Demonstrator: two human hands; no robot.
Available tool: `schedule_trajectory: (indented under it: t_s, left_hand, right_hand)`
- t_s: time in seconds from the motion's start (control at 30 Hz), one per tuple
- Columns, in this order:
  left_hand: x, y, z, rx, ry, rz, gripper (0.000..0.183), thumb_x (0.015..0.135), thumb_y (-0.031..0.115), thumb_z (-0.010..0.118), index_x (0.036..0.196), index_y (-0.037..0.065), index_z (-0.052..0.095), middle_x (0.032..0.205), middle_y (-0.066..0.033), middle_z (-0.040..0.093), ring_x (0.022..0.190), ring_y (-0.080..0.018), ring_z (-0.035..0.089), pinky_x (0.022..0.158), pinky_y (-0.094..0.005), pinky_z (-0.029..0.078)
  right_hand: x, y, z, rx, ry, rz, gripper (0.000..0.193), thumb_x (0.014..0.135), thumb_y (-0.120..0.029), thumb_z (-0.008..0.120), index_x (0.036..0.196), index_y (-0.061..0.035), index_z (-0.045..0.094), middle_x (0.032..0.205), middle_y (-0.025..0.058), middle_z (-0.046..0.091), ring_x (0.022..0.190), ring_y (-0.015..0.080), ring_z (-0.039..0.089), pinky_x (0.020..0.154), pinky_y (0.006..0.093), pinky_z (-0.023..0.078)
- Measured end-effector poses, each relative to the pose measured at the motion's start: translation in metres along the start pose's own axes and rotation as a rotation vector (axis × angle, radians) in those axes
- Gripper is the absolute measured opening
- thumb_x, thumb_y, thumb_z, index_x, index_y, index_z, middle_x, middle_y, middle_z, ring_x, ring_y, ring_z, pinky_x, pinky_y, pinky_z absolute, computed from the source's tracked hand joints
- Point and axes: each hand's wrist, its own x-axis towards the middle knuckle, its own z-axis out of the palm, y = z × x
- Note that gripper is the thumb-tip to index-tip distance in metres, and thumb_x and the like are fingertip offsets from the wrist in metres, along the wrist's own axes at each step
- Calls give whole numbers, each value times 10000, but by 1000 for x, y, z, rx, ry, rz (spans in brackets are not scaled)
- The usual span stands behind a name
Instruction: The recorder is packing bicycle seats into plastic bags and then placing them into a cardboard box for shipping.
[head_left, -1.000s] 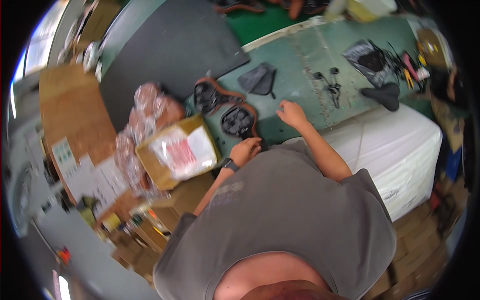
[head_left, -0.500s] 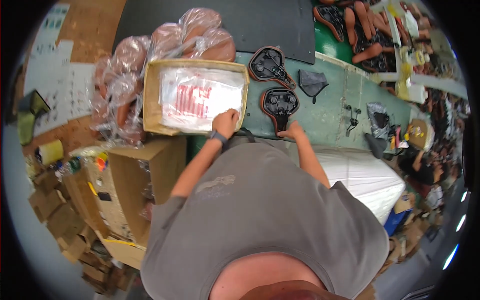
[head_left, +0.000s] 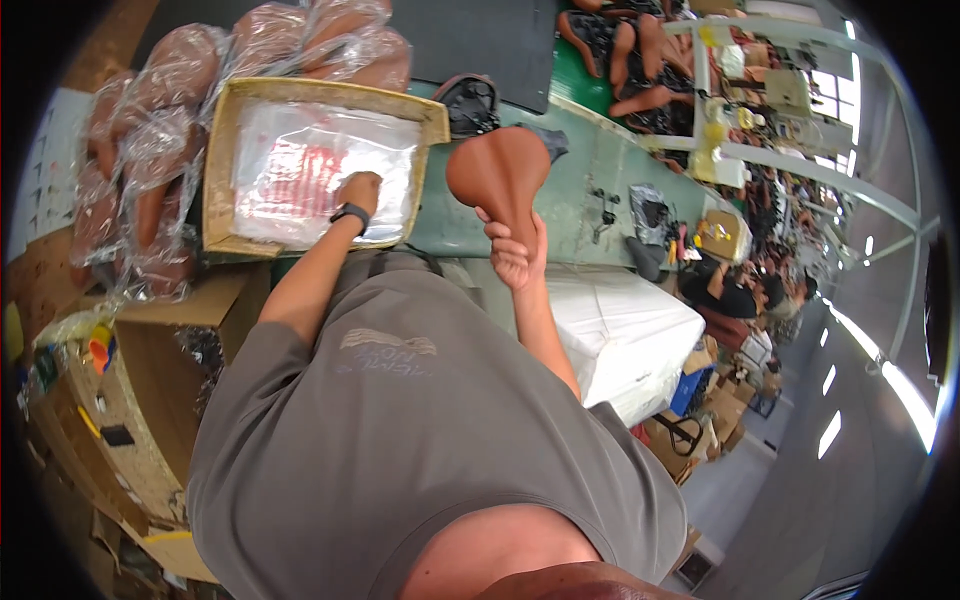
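My right hand [head_left: 515, 252] grips a brown bicycle saddle [head_left: 497, 172] by its narrow nose, its smooth top turned up, lifted above the green bench. My left hand [head_left: 358, 192] rests, fingers curled, on a stack of clear plastic bags [head_left: 290, 165] with red print. The bags lie in a shallow cardboard box [head_left: 214, 200] to the left; what the left fingers pinch, if anything, is hidden. Behind the held saddle another saddle [head_left: 468, 104] lies underside up on the bench. A dark grey cloth-like piece [head_left: 552, 143] shows partly beside it.
Saddles wrapped in clear plastic [head_left: 165, 130] are heaped left of and behind the box. More saddles [head_left: 640, 60] lie at the far right. A white wrapped block [head_left: 615, 325] stands near my right arm, and an open carton [head_left: 185, 300] at lower left. People sit further right.
My right hand has picked up the nearer saddle by its nose and turned it top side up. My left hand has moved further in over the bags. The view has shifted right.
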Motion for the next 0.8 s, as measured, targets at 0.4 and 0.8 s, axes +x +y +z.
schedule_trajectory:
  t_s: [0.4,0.8]
  left_hand:
    - [-84,74,-129,-985,71,-272,297,1130,377,660,1136,92,743,1015,-6,744,962,-121,721,836,-299,574]
    - [-181,153,-168,-709,-265,172,275,1180,258,572,1219,56,753,1124,-11,766,1077,-119,699,953,-324,568]
  right_hand:
    - [-54,79,69,-688,-416,34,1043,1064,-642,636,1708,52,196,1000,180,725,537,230,682,444,337,539]
    - [8,53,1,-1096,-54,21,577,1017,-140,759,1497,39,495,1326,211,705,1136,400,784,825,459,714]
